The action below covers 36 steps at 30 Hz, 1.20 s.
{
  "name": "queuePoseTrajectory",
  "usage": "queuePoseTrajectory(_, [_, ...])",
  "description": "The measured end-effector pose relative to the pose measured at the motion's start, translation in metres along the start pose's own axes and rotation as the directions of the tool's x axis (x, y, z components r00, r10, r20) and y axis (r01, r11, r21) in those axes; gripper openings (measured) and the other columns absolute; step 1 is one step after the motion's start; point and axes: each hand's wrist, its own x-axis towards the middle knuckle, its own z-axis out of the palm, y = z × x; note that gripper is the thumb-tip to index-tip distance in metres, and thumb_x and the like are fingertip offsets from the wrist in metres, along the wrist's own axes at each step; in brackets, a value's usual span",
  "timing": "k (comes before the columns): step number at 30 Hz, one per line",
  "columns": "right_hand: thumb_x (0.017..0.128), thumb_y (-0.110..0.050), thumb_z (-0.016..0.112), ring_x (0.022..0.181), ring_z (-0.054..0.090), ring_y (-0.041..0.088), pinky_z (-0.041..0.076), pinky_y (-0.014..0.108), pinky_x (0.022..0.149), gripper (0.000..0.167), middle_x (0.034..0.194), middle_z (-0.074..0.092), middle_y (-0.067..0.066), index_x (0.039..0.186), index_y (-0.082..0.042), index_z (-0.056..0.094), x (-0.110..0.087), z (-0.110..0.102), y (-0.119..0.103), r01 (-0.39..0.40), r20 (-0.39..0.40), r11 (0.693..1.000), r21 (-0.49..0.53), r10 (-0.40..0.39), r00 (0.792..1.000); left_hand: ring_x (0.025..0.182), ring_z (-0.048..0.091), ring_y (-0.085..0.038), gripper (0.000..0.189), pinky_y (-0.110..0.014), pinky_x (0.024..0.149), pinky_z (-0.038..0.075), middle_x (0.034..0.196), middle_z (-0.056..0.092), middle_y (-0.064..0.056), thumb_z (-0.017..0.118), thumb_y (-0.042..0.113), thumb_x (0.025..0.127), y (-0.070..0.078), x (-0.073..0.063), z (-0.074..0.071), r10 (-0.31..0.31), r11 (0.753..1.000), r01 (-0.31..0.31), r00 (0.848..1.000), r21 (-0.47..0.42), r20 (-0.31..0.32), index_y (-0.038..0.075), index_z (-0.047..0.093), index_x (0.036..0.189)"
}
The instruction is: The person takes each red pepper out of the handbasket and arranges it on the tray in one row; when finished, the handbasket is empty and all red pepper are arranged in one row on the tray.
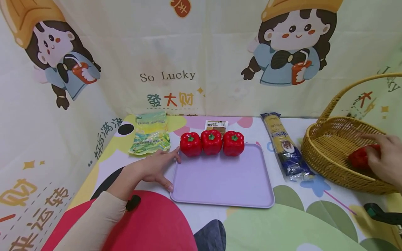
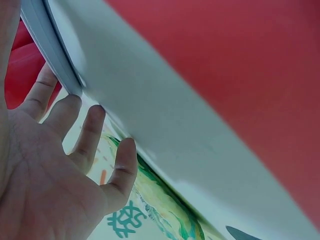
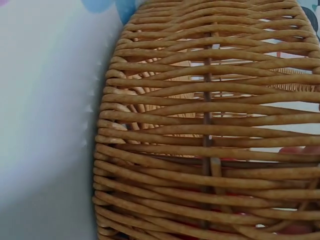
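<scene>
Three glossy red bell peppers (image 1: pixel 211 142) with green stems stand in a row along the back edge of a lilac tray (image 1: pixel 223 181). My left hand (image 1: pixel 158 166) is at the tray's left edge, fingers spread, thumb near the front left corner and fingertips by the leftmost pepper. In the left wrist view the left hand (image 2: pixel 60 150) shows its palm, with the fingers apart. On the far right my right hand (image 1: pixel 387 157) reaches into a wicker basket (image 1: pixel 326 157) and holds a red bell pepper (image 1: pixel 361 158), partly covered by the fingers. Basket weave fills the right wrist view.
A green and yellow packet (image 1: pixel 150 134) lies behind the left hand. A small labelled pack (image 1: pixel 216 126) sits behind the peppers. Between tray and basket lies a long blue and yellow pasta bag (image 1: pixel 285 146). The basket's tall handle (image 1: pixel 337 96) arches over its right part.
</scene>
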Motion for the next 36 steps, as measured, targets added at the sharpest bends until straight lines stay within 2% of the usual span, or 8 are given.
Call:
queuePoseTrajectory(5, [0.096, 0.01, 0.044, 0.136, 0.024, 0.061, 0.022, 0.074, 0.11, 0.04, 0.138, 0.027, 0.045, 0.136, 0.009, 0.041, -0.002, 0.002, 0.003, 0.005, -0.008, 1.0, 0.006, -0.005, 1.0, 0.141, 0.035, -0.032, 0.089, -0.048, 0.091, 0.058, 0.164, 0.03, -0.005, 0.098, 0.049, 0.059, 0.0, 0.001, 0.0, -0.005, 1.0, 0.005, 1.0, 0.001, 0.0, 0.04, 0.05, 0.134])
queuePoseTrajectory(8, [0.092, 0.012, 0.052, 0.128, 0.028, 0.061, 0.034, 0.064, 0.093, 0.043, 0.13, 0.031, 0.045, 0.134, 0.01, 0.042, -0.001, 0.003, 0.004, 0.015, -0.034, 1.0, 0.004, -0.015, 0.999, 0.141, 0.035, -0.032, 0.089, -0.048, 0.09, 0.058, 0.165, 0.029, -0.005, 0.097, 0.049, 0.06, 0.0, 0.001, 0.0, -0.004, 1.0, 0.004, 1.0, 0.0, -0.002, 0.04, 0.05, 0.134])
queuePoseTrajectory(11, [0.093, 0.009, 0.057, 0.119, 0.031, 0.061, 0.032, 0.063, 0.083, 0.045, 0.126, 0.032, 0.044, 0.134, 0.011, 0.041, -0.001, 0.004, 0.004, -0.006, -0.041, 1.0, 0.004, 0.006, 0.999, 0.141, 0.035, -0.033, 0.089, -0.048, 0.09, 0.059, 0.165, 0.029, -0.005, 0.097, 0.048, 0.06, 0.0, 0.0, 0.001, -0.004, 1.0, 0.004, 1.0, -0.002, -0.004, 0.04, 0.05, 0.135])
queuePoseTrajectory(15, [0.105, -0.018, 0.052, 0.132, 0.026, 0.062, 0.03, 0.074, 0.104, 0.051, 0.139, 0.026, 0.046, 0.142, 0.013, 0.033, -0.003, 0.002, 0.005, -0.083, 0.015, 0.997, 0.007, 0.083, 0.996, 0.141, 0.035, -0.033, 0.089, -0.048, 0.089, 0.059, 0.165, 0.029, -0.005, 0.098, 0.048, 0.06, 0.0, -0.001, 0.001, -0.007, 1.0, 0.007, 1.0, -0.005, -0.008, 0.04, 0.05, 0.135])
queuePoseTrajectory(19, [0.106, -0.046, 0.047, 0.137, 0.02, 0.063, 0.027, 0.079, 0.107, 0.073, 0.142, 0.024, 0.048, 0.141, 0.015, 0.031, -0.002, 0.001, 0.009, -0.108, 0.056, 0.994, -0.014, 0.109, 0.992, 0.142, 0.034, -0.033, 0.088, -0.049, 0.091, 0.058, 0.167, 0.027, -0.003, 0.097, 0.049, 0.06, 0.0, -0.002, 0.0, 0.0, 1.0, 0.0, 1.0, -0.011, -0.007, 0.04, 0.051, 0.134])
queuePoseTrajectory(23, [0.104, -0.048, 0.051, 0.133, 0.023, 0.065, 0.033, 0.08, 0.097, 0.075, 0.141, 0.024, 0.049, 0.138, 0.016, 0.032, 0.0, -0.001, 0.01, -0.119, 0.08, 0.992, -0.036, 0.122, 0.989, 0.143, 0.033, -0.033, 0.088, -0.05, 0.094, 0.057, 0.168, 0.025, -0.002, 0.097, 0.051, 0.06, -0.002, -0.001, 0.0, 0.015, 1.0, -0.015, 1.0, -0.007, -0.005, 0.04, 0.05, 0.134])
queuePoseTrajectory(27, [0.103, -0.052, 0.05, 0.135, 0.024, 0.068, 0.032, 0.08, 0.101, 0.087, 0.147, 0.021, 0.05, 0.147, 0.018, 0.023, 0.001, -0.002, 0.01, -0.152, 0.112, 0.987, -0.046, 0.157, 0.981, 0.144, 0.033, -0.033, 0.089, -0.051, 0.095, 0.056, 0.168, 0.025, -0.003, 0.097, 0.051, 0.06, -0.002, -0.001, 0.001, 0.016, 1.0, -0.016, 1.0, -0.002, -0.005, 0.04, 0.05, 0.135])
queuePoseTrajectory(36, [0.1, -0.051, 0.059, 0.1, 0.045, 0.066, 0.05, 0.068, 0.076, 0.094, 0.116, 0.036, 0.052, 0.146, 0.021, 0.019, 0.004, -0.002, 0.012, -0.142, 0.252, 0.99, -0.027, 0.144, 0.957, 0.143, 0.033, -0.034, 0.09, -0.051, 0.094, 0.057, 0.168, 0.026, -0.003, 0.097, 0.051, 0.06, -0.002, -0.001, 0.0, 0.002, 1.0, -0.002, 1.0, 0.006, 0.001, 0.04, 0.05, 0.136])
